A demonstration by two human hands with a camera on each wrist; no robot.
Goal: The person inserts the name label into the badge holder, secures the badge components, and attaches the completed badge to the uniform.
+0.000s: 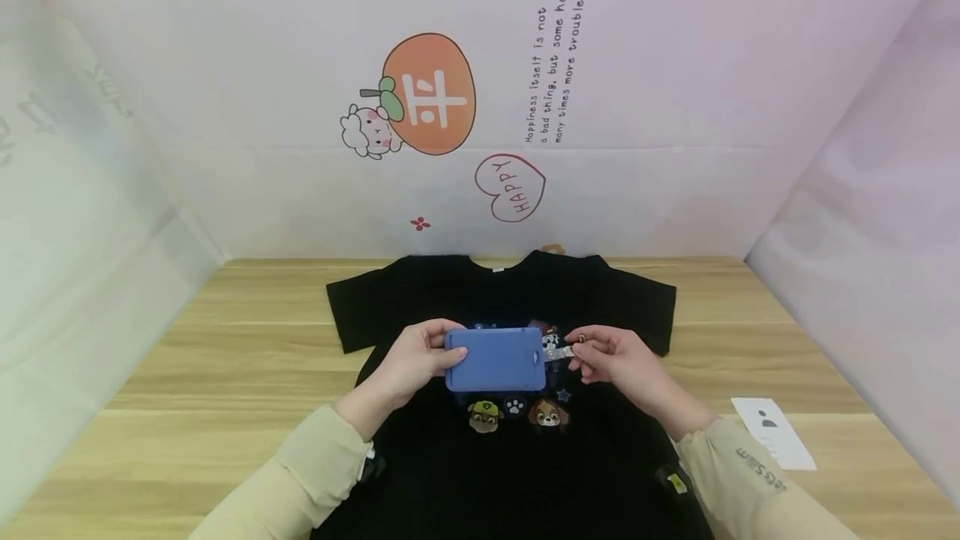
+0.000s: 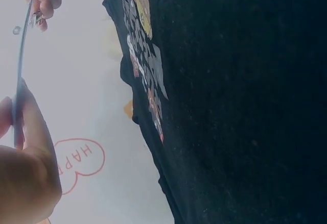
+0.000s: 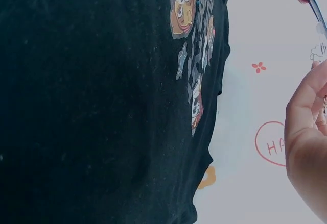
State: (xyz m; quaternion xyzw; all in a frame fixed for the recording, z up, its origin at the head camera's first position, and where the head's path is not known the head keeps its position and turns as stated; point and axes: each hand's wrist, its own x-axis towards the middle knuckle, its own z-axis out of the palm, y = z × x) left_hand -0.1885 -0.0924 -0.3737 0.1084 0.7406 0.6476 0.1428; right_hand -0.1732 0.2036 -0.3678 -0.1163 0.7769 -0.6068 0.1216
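A blue badge holder (image 1: 495, 361) is held level above a black T-shirt (image 1: 480, 482) in the head view. My left hand (image 1: 416, 361) pinches its left end, thumb on the front face and fingers behind. At the holder's right end, a clear strap with a metal clip (image 1: 558, 352) runs through the slot. My right hand (image 1: 611, 361) pinches that clip between thumb and fingers. Seen edge-on in the left wrist view, the badge holder (image 2: 23, 55) is a thin strip well off the shirt. Cartoon dogs (image 1: 547, 415) are printed on the shirt's chest.
A white card with a person icon (image 1: 772, 432) lies on the wooden table (image 1: 187, 373) to the right of the shirt. Behind stands a pale printed cloth wall (image 1: 637, 190); more cloth hangs at both sides. The shirt's collar reaches the table's back edge.
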